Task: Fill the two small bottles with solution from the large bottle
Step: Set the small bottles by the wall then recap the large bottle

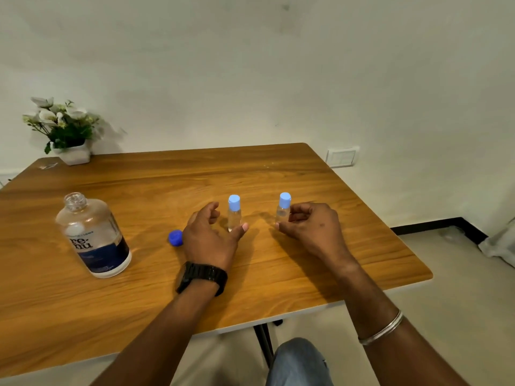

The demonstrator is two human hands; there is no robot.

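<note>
Now my left hand (pixel 207 232) and right hand (pixel 309 222) sit loose, holding nothing; a bump could tip either small bottle (pixel 234 214) beside them.

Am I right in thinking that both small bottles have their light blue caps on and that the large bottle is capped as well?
Not quite. The head view shows the large bottle open; its dark blue cap lies on the table beside the left hand. Both small bottles do have their light blue caps on.

White-potted flowers (pixel 65 129) at the wooden table's (pixel 195 174) far-left corner; wall switch plate (pixel 342 157) — right
</note>
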